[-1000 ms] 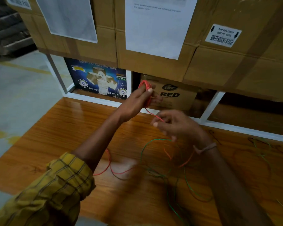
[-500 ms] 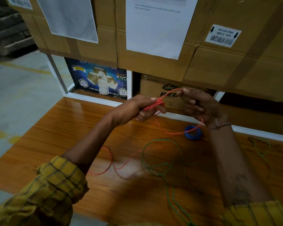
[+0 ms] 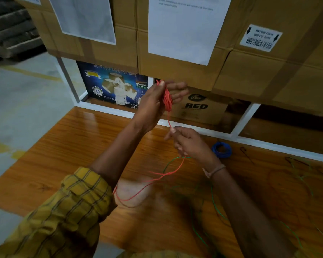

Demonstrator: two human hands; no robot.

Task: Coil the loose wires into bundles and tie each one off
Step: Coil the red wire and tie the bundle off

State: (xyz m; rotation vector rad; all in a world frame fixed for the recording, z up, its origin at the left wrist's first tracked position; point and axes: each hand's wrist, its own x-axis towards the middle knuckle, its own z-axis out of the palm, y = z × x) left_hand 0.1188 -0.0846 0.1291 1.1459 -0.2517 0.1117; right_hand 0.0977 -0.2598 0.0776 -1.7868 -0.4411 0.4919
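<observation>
My left hand [image 3: 157, 103] is raised above the wooden table [image 3: 67, 151], with several loops of red wire [image 3: 167, 98] wound round its palm, thumb pressing the coil, fingers stretched forward. A taut red strand runs down from the coil to my right hand [image 3: 188, 144], which pinches it lower and closer to me. The loose red tail [image 3: 147, 183] trails from that hand across the table towards my left sleeve. A tangle of green wire [image 3: 214, 203] lies on the table under my right forearm. A blue wire bundle [image 3: 221, 149] lies coiled just right of my right hand.
Stacked cardboard boxes [image 3: 175, 75] with paper sheets taped on them overhang the table's far edge. A white frame [image 3: 246, 116] and a "RED" carton [image 3: 199, 107] stand behind it. More thin dark and green wires [image 3: 302, 170] lie at the right. Concrete floor [image 3: 17, 101] is on the left.
My left hand has risen and turned upright with the red coil. My right hand came down from beside it to below it, drawing the strand taut.
</observation>
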